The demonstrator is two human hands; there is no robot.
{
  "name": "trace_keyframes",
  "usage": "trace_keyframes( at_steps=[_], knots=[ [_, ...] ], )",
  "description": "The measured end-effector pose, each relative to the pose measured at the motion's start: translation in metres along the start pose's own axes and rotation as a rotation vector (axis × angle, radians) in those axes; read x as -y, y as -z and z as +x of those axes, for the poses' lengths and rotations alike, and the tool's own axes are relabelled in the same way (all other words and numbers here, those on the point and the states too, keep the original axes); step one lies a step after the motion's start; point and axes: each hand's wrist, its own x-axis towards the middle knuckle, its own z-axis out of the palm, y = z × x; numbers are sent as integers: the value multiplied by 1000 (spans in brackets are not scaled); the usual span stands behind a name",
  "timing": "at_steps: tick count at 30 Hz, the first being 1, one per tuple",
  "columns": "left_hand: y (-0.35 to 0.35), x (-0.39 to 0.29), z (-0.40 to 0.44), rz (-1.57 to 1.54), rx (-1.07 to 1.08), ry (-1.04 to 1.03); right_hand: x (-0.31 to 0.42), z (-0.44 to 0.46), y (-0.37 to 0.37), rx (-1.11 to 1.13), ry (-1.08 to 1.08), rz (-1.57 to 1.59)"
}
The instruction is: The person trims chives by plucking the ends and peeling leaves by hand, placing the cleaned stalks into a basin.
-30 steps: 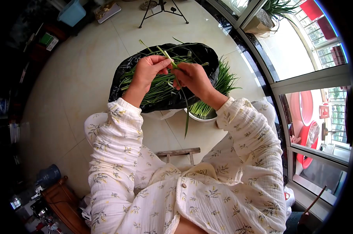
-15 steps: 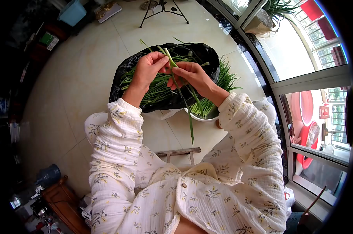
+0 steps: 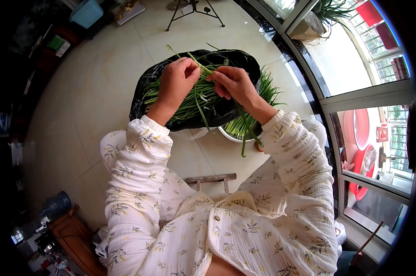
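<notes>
Over a black plastic bag [image 3: 141, 94] filled with long green stalks [image 3: 189, 103], both my hands are raised close together. My left hand [image 3: 178, 83] pinches a green stalk, and a thin leaf hangs down below it. My right hand [image 3: 235, 85] pinches the same stalk's other part, with long leaves [image 3: 245, 126] trailing beneath the palm. A white bowl [image 3: 235, 139] with more green stalks [image 3: 268, 89] stands right of the bag, partly hidden by my right hand and forearm.
A small wooden stool edge [image 3: 210, 178] shows between my legs. Black metal stand legs [image 3: 194, 11] are at the top, beside a blue bin [image 3: 86, 14] further left. A window frame [image 3: 364, 98] runs along the right; a dark wooden piece [image 3: 74, 239] is lower left.
My hands have moved slightly apart. A thin leaf now hangs under my left hand, and the leaves under my right hand have swung to the right.
</notes>
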Motion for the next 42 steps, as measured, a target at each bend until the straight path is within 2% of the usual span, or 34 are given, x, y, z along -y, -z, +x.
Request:
trace_keyframes(
  at_steps=[5, 10, 13, 17, 20, 24, 27, 31, 33, 34, 37, 38, 39, 40, 42],
  knots=[
    [7, -5, 5, 296, -109, -120, 10, -7, 7, 61, -108, 129],
    [25, 6, 14, 262, -266, -34, 18, -19, 14, 98, -160, 185],
    [37, 15, 19, -248, -334, 279, 17, -25, 19, 91, -155, 202],
    [58, 12, 26, -831, -490, 370, 15, -27, 30, 49, -131, 275],
    [62, 23, 24, -963, -534, 457, 17, -30, 40, 22, -76, 325],
    [36, 46, 7, -988, -438, 620, 15, -31, 58, -63, -37, 381],
    [13, 81, -11, -772, -256, 779, 14, -31, 66, -200, 37, 401],
    [26, 85, -14, 390, 253, 667, 14, -37, 90, -247, 103, 250],
    [38, 76, -17, 907, 417, 521, 13, -37, 98, -258, 97, 338],
    [41, 74, -19, 943, 348, 476, 15, -37, 100, -243, 92, 387],
    [42, 48, -13, 740, 100, 180, 19, -37, 99, -157, 114, 545],
    [33, 38, -10, 524, 31, 83, 16, -35, 99, -120, 121, 587],
    [22, 31, -10, 253, 86, 134, 13, -34, 100, -83, 128, 628],
    [5, 24, -15, -250, 185, 278, 10, -32, 99, -59, 106, 667],
    [-15, 1, -24, -799, 473, 484, 7, -29, 95, -53, 113, 668]
  ],
)
